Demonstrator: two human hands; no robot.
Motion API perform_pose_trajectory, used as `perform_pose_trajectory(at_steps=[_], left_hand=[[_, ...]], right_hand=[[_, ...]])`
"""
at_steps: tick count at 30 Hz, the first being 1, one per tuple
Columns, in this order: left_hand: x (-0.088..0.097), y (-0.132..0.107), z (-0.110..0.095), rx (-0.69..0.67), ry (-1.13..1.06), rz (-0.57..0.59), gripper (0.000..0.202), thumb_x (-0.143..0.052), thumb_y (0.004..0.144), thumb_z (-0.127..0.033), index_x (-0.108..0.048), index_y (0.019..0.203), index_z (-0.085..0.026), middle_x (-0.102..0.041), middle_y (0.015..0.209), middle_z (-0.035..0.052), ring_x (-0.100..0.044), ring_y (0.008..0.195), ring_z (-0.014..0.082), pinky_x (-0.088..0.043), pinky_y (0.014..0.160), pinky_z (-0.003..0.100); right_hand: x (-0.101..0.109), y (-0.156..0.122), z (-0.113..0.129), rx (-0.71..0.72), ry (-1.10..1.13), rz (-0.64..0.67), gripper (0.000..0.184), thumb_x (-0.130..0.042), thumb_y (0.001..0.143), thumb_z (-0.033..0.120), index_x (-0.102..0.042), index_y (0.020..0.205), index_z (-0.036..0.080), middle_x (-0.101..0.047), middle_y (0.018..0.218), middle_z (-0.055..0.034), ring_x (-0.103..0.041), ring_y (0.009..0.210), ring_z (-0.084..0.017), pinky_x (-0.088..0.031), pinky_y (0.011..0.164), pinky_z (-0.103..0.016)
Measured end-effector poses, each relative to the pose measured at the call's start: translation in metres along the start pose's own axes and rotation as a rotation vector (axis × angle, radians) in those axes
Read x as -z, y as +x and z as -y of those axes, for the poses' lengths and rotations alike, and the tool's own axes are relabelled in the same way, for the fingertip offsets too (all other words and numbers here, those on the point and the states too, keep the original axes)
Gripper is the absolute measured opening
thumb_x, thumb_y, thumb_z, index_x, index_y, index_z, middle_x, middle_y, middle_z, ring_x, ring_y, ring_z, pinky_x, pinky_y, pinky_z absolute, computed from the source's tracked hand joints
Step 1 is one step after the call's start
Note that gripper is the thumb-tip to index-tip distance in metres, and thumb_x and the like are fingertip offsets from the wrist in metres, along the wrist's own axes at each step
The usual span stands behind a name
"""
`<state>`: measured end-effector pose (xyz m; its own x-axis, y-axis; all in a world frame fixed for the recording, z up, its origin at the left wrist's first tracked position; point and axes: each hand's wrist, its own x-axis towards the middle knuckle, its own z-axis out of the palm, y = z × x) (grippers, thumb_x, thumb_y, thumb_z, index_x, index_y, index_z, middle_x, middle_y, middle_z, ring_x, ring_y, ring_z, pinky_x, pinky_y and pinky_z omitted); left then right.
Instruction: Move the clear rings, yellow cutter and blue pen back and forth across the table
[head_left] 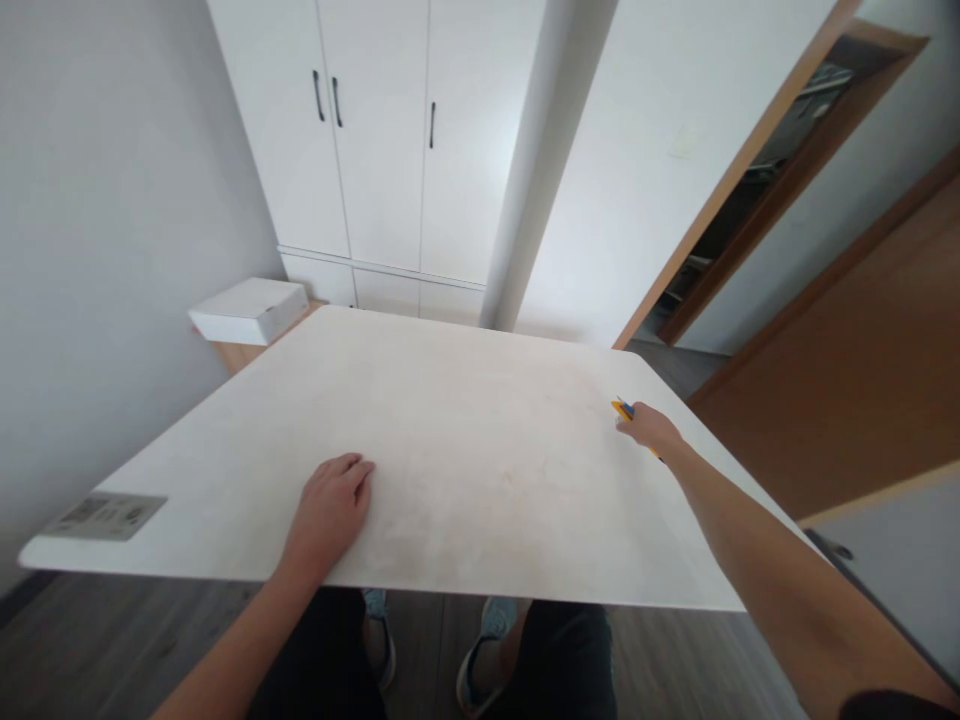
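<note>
My left hand (pixel 330 505) lies palm down on the near part of a pale white table (pixel 465 440), fingers together and loosely curled, holding nothing. My right hand (pixel 649 428) reaches out to the table's far right side and is closed around a small yellow and blue object (pixel 622 409), whose tip sticks out past the fingers. I cannot make out what the object is.
A grey printed label (pixel 105 515) is stuck at the table's near left corner. A white box (pixel 251 310) sits on a wooden stand behind the table. White cupboards (pixel 375 140) stand at the back, and a wooden door (pixel 862 370) is open on the right.
</note>
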<state>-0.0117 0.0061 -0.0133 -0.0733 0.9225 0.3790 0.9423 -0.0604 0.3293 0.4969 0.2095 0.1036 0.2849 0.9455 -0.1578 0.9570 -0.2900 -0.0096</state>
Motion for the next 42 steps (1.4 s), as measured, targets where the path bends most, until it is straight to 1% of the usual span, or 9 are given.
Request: perform_pose_trajectory(at_steps=[2,5,9,11,13,16,21,26,42], left_hand=[[0.001,0.0,-0.003,0.009,0.0,0.002,0.034,-0.045,0.097,-0.027,-0.075,0.11,-0.018,-0.07,0.121,0.0134,-0.062,0.114,0.0289,-0.05,0.107,0.049],[0.001,-0.001,-0.005,0.023,0.003,0.002,0.033,-0.045,0.098,-0.025,-0.075,0.111,-0.019,-0.07,0.122,0.0129,-0.06,0.116,0.0279,-0.05,0.106,0.047],[0.002,-0.003,-0.007,0.041,-0.023,0.014,0.033,-0.046,0.099,-0.022,-0.074,0.115,-0.018,-0.069,0.125,0.0128,-0.059,0.118,0.0276,-0.049,0.107,0.046],[0.002,-0.003,-0.007,0.049,-0.043,0.027,0.033,-0.046,0.098,-0.021,-0.074,0.116,-0.018,-0.068,0.126,0.0123,-0.058,0.119,0.0274,-0.048,0.108,0.046],[0.003,-0.003,-0.008,0.059,-0.061,0.043,0.033,-0.046,0.098,-0.019,-0.073,0.117,-0.018,-0.068,0.128,0.0122,-0.057,0.119,0.0275,-0.047,0.108,0.046],[0.004,-0.002,-0.009,0.083,-0.09,0.067,0.032,-0.046,0.097,-0.018,-0.073,0.114,-0.018,-0.067,0.128,0.0123,-0.056,0.121,0.0279,-0.046,0.108,0.046],[0.007,-0.002,-0.012,0.123,-0.134,0.093,0.029,-0.045,0.096,-0.016,-0.072,0.106,-0.019,-0.065,0.127,0.012,-0.054,0.122,0.0282,-0.044,0.108,0.047],[0.009,-0.001,-0.013,0.149,-0.181,0.119,0.029,-0.043,0.097,-0.017,-0.072,0.104,-0.019,-0.065,0.126,0.0118,-0.053,0.121,0.0284,-0.043,0.108,0.048],[0.007,-0.001,-0.012,0.167,-0.231,0.121,0.028,-0.043,0.096,-0.015,-0.07,0.101,-0.02,-0.063,0.124,0.0103,-0.052,0.119,0.0281,-0.043,0.108,0.048]], right_hand=[[0.002,-0.014,0.058,0.153,0.039,0.002,0.013,-0.064,0.091,0.028,-0.066,0.103,0.023,-0.072,0.085,-0.0158,-0.07,0.073,-0.026,-0.045,0.063,-0.036],[-0.002,-0.051,0.167,0.435,0.112,0.047,0.024,-0.067,0.09,0.03,-0.063,0.111,0.02,-0.074,0.098,-0.0141,-0.069,0.077,-0.023,-0.046,0.064,-0.033],[-0.024,-0.11,0.32,0.73,0.136,0.091,0.035,-0.072,0.085,0.034,-0.062,0.116,0.022,-0.074,0.109,-0.0075,-0.069,0.094,-0.023,-0.046,0.07,-0.028],[-0.039,-0.136,0.385,0.83,0.129,0.097,0.038,-0.072,0.084,0.034,-0.062,0.118,0.022,-0.074,0.112,-0.008,-0.069,0.099,-0.024,-0.047,0.072,-0.028],[-0.053,-0.157,0.436,0.899,0.114,0.095,0.042,-0.071,0.084,0.036,-0.06,0.122,0.02,-0.073,0.116,-0.0105,-0.069,0.102,-0.026,-0.048,0.072,-0.029],[-0.067,-0.176,0.487,0.953,0.078,0.118,0.048,-0.072,0.084,0.042,-0.059,0.125,0.019,-0.072,0.122,-0.013,-0.069,0.108,-0.028,-0.05,0.074,-0.031],[-0.068,-0.173,0.526,0.949,0.09,0.175,0.052,-0.066,0.088,0.058,-0.064,0.12,0.017,-0.072,0.124,-0.0146,-0.068,0.113,-0.029,-0.051,0.078,-0.032],[-0.069,-0.159,0.547,0.844,0.094,0.168,0.052,-0.064,0.09,0.059,-0.066,0.12,0.017,-0.071,0.126,-0.0166,-0.067,0.116,-0.03,-0.051,0.08,-0.033],[-0.09,-0.122,0.562,0.606,0.283,0.143,0.06,-0.06,0.096,0.053,-0.055,0.139,0.012,-0.057,0.142,-0.0263,-0.066,0.119,-0.029,-0.052,0.094,-0.036]])
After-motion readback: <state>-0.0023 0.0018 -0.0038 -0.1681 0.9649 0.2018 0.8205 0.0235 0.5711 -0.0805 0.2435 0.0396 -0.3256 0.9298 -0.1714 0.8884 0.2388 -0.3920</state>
